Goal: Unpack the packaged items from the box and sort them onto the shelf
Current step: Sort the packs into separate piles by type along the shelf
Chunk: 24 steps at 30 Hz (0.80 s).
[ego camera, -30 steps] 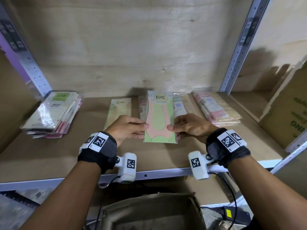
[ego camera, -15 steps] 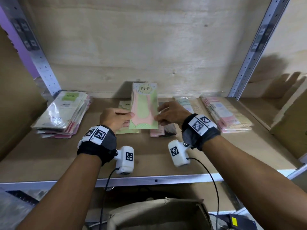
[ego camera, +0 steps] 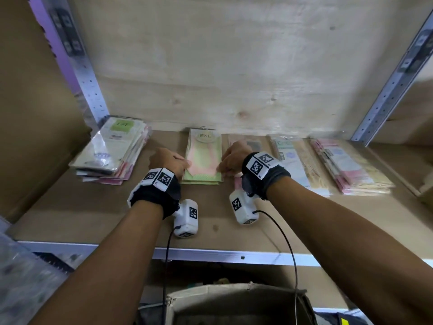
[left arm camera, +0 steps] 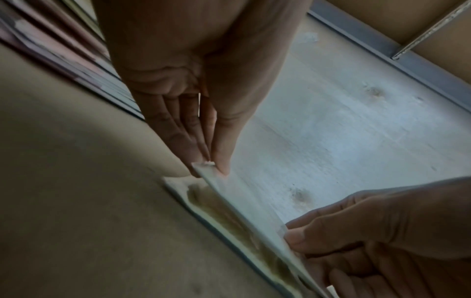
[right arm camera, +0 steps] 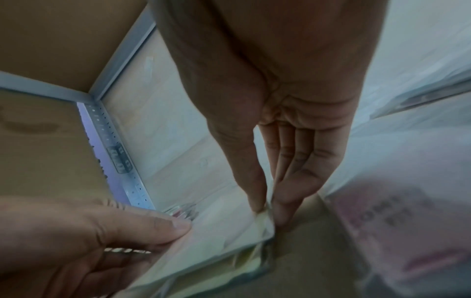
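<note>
Green-and-pink packet (ego camera: 203, 165), which I held raised half a second ago, now lies on its matching pile on the shelf (ego camera: 70, 207), both hands, left (ego camera: 169, 161) and right (ego camera: 232, 158), pinching its near corners, so release seems next.

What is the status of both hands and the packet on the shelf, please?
Left hand and right hand pinch near corners of green-pink ENE packet. Packet lowered onto matching green pile, near edge still raised. Nothing in the way.
</note>
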### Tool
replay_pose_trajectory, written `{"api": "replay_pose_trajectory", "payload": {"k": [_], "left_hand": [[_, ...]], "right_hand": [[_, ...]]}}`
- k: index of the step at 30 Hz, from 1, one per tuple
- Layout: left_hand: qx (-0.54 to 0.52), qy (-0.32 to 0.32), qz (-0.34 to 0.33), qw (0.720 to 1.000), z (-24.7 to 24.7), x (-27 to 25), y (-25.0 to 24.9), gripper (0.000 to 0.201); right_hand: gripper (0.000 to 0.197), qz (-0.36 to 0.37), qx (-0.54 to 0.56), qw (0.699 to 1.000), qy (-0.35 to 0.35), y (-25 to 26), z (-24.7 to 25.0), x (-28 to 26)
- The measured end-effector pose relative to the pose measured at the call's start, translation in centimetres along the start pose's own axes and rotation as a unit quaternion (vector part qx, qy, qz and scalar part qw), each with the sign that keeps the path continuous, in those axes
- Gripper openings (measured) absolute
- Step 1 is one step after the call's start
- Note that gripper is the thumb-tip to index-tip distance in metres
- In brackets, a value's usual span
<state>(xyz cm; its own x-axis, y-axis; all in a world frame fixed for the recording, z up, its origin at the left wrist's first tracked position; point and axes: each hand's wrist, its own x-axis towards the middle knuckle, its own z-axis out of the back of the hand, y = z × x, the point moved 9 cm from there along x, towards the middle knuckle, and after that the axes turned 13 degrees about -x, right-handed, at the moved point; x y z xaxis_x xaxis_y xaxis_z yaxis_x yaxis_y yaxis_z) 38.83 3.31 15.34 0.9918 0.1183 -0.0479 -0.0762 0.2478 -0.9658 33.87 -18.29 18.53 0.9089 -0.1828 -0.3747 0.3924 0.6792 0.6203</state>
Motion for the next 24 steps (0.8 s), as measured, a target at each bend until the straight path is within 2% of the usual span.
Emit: {"api": "replay_pose_trajectory", "payload": {"k": [4,8,15,18,20,24], "left_hand": [[0.011,0.016,0.013,1.000,-0.2,0.9,1.3,0.028],[0.018,0.032,0.033,0.999,-0.3,1.1,1.9,0.025],[0.027,0.022,0.044,0.998,0.0,0.5,1.5,0.029],[0.028,0.018,0.042,0.999,0.1,0.8,1.6,0.031],[0.030,0.019,0.040,0.999,0.0,0.8,1.6,0.031],[0.029,0.024,0.041,0.998,0.0,0.3,1.1,0.021]], "right_hand": [[0.041,0.024,-0.048,0.998,-0.011,0.4,-0.1,0.3],[0.049,0.022,-0.128,0.991,-0.037,1.3,-0.5,0.1],[0.040,0.036,-0.179,0.982,-0.052,1.7,-0.4,0.5],[0.030,0.037,-0.193,0.979,-0.049,1.7,-0.5,0.7],[0.034,0.036,-0.197,0.978,-0.051,1.7,-0.5,0.7],[0.031,0.039,-0.192,0.980,-0.036,1.7,-0.6,0.7]]}}
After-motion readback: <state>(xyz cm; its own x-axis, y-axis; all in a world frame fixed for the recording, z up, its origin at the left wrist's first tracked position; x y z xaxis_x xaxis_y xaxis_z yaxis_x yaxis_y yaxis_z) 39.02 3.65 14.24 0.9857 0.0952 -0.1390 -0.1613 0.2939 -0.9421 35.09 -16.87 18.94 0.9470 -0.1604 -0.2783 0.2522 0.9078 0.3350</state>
